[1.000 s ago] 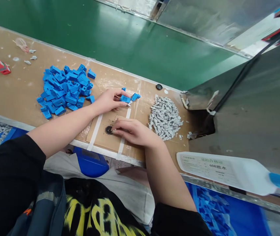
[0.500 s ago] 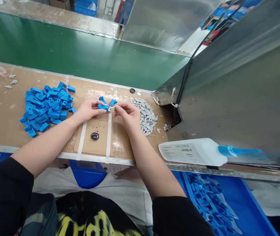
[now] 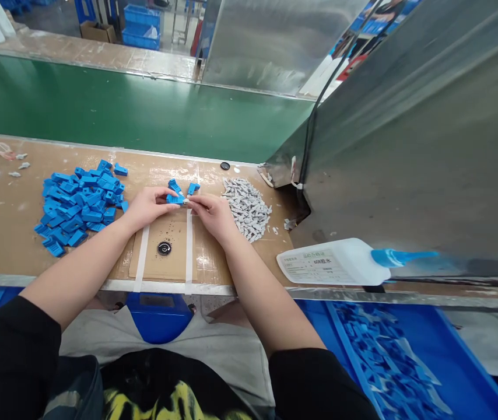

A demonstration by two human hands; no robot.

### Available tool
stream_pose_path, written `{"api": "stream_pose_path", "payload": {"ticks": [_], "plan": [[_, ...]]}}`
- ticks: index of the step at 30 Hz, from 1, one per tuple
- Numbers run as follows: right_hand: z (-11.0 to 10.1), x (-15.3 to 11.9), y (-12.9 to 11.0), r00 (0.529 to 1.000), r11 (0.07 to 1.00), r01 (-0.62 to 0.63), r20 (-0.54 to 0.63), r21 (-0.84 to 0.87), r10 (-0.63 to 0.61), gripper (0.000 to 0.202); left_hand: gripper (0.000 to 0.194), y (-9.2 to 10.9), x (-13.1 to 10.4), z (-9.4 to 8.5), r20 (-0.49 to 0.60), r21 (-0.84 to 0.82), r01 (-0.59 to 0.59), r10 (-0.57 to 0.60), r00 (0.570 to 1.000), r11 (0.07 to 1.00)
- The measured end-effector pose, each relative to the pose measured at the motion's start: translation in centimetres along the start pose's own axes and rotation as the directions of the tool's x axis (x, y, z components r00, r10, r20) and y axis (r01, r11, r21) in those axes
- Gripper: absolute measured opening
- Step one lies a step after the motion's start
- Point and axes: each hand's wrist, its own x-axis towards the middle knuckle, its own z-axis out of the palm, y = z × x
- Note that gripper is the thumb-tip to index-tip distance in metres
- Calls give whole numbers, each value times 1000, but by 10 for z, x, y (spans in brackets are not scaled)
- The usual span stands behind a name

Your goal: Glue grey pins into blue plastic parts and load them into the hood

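Observation:
Between the fingers of my left hand (image 3: 147, 207) is a small blue plastic part (image 3: 174, 199). My right hand (image 3: 214, 214) pinches a small grey piece (image 3: 186, 202) against the right end of that blue part. Just beyond my fingertips lie another blue part (image 3: 174, 186) and a second loose blue part (image 3: 193, 188). To the left of my left hand is a heap of blue parts (image 3: 83, 201). A pile of small grey pieces (image 3: 249, 211) lies right of my right hand.
A cardboard pad (image 3: 165, 271) with white tape strips holds a small black cup (image 3: 164, 248). A white glue bottle (image 3: 328, 262) with a blue nozzle lies by the metal wall (image 3: 406, 163). Beyond the bench runs a green belt (image 3: 144, 111). Below right is a blue bin (image 3: 432, 344).
My right hand has moved left, bringing the grey piece up against the blue part in my left hand. The whole view has shifted slightly.

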Motion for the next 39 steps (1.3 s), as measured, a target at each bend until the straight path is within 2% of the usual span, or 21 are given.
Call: {"api": "stream_pose_path", "payload": {"ticks": [3, 7, 13, 17, 19, 21, 23, 25, 28, 31, 33, 36, 38, 39], "plan": [[-1, -2, 0, 994, 979, 96, 59, -178, -87, 23, 44, 0, -1, -3, 24, 89, -23, 21, 1000, 996], [5, -4, 4, 988, 962, 145, 77, -232, -130, 27, 46, -3, 0, -4, 34, 154, -22, 17, 999, 988], [16, -3, 11, 993, 963, 110, 67, -244, -97, 26, 47, -3, 1, -2, 56, 119, -16, 9, 998, 993], [9, 3, 3, 993, 956, 78, 106, -283, -50, 23, 41, -1, 1, -6, 44, 259, -69, 59, 997, 963], [-4, 4, 0, 997, 945, 39, 72, -324, -17, 22, 34, -1, 2, -10, 67, 415, -161, 146, 987, 896], [-21, 2, 2, 997, 915, -58, -69, -400, 33, 22, 29, -3, 2, -12, 100, 576, -245, 230, 968, 780], [-37, -3, 11, 972, 878, -156, -228, -452, 56, 17, 26, -3, 2, -10, 124, 684, -273, 260, 958, 677], [-46, -6, 25, 955, 878, -167, -295, -449, 31, 13, 28, 0, -1, -6, 114, 745, -251, 253, 961, 618], [-45, -6, 38, 923, 918, -107, -381, -381, -51, 13, 37, 13, -6, 1, 62, 831, -211, 291, 955, 515], [-41, -3, 34, 934, 882, -164, -357, -441, -5, 9, 38, 30, -2, -10, 6, 929, -127, 329, 944, 348], [-42, -1, 23, 953, 827, -227, -292, -514, 80, 8, 34, 40, 9, -32, -32, 979, -25, 269, 963, 205], [-48, 3, 3, 949, 763, -301, -259, -572, 180, 24, 25, 50, 35, -71, -135, 991, 135, 11, 991, 2], [-55, 3, -13, 935, 710, -353, -207, -610, 287, 31, 12, 58, 50, -89, -153, 988, 153, -76, 985, -6], [-58, 3, -21, 928, 696, -361, -162, -621, 336, 34, 14, 64, 54, -94, -134, 991, 135, -92, 987, 4]]}}
